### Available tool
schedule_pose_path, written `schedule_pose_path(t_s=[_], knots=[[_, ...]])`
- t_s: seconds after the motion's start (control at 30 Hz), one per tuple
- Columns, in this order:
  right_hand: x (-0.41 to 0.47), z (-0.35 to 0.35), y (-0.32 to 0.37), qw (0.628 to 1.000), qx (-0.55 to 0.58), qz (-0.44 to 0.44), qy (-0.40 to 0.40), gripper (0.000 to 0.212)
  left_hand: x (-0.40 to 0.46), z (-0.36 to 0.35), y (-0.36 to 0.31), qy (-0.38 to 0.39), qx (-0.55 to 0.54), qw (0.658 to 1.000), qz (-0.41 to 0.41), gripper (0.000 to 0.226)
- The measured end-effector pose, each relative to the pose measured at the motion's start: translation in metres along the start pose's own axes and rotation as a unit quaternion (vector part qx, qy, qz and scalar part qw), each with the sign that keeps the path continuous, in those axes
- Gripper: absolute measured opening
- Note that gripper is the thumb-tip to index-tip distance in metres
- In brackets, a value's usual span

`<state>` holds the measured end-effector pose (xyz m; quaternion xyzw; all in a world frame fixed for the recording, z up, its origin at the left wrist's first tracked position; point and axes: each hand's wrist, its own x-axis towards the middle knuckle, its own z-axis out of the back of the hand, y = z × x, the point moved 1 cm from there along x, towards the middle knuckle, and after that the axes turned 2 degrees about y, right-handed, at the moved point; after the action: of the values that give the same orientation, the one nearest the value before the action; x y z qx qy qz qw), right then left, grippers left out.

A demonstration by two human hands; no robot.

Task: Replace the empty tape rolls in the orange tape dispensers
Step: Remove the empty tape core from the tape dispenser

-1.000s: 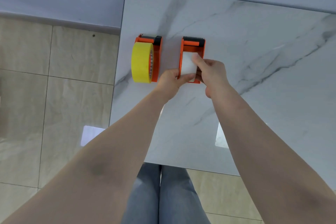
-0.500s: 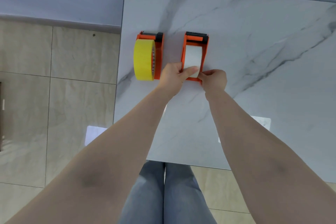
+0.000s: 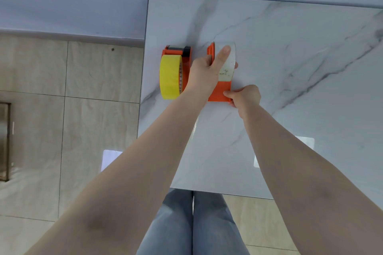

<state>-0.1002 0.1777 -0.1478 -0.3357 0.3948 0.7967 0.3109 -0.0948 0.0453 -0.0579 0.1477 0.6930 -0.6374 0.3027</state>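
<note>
Two orange tape dispensers stand side by side near the table's left edge. The left dispenser (image 3: 187, 56) carries a full yellow tape roll (image 3: 170, 76). My left hand (image 3: 204, 72) is clamped around a white empty roll (image 3: 228, 64), raised above the front of the right dispenser (image 3: 219, 92), with the index finger stretched along the roll's top. My right hand (image 3: 244, 94) pinches the near right corner of that dispenser's base. The dispenser's cutter end is hidden behind the roll.
The white marble table (image 3: 290, 68) has its left edge just beside the yellow roll and its near edge by my legs. Tiled floor lies to the left. A pale wall runs behind the table.
My left hand has lifted the white roll up and away from the right dispenser. My right hand stays on the dispenser's near end.
</note>
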Motion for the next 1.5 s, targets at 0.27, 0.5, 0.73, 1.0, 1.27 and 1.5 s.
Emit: schedule_pose_path(t_s=[0.27, 0.5, 0.73, 1.0, 1.27, 1.5], knots=[[-0.012, -0.003, -0.003, 0.999, 0.029, -0.013, 0.004, 0.031, 0.000, 0.011, 0.005, 0.024, 0.007, 0.998, -0.052, 0.031], [-0.024, 0.004, 0.000, 0.997, -0.052, 0.042, -0.031, 0.031, 0.004, 0.015, 0.010, 0.020, -0.013, 0.999, -0.040, 0.021], [-0.057, 0.012, 0.028, 0.959, 0.224, 0.171, -0.026, 0.020, 0.004, 0.012, 0.007, 0.000, 0.021, 0.999, -0.035, 0.018], [-0.071, 0.004, 0.044, 0.934, 0.290, 0.203, 0.038, 0.020, 0.002, 0.017, 0.011, -0.022, -0.014, 0.999, -0.027, 0.037], [-0.071, 0.010, 0.043, 0.926, 0.311, 0.212, 0.036, 0.009, 0.006, 0.018, 0.018, -0.020, -0.031, 0.999, -0.019, 0.024], [-0.076, 0.015, 0.038, 0.920, 0.334, 0.204, 0.002, 0.006, 0.007, 0.017, 0.014, -0.032, -0.037, 0.999, -0.021, 0.023]])
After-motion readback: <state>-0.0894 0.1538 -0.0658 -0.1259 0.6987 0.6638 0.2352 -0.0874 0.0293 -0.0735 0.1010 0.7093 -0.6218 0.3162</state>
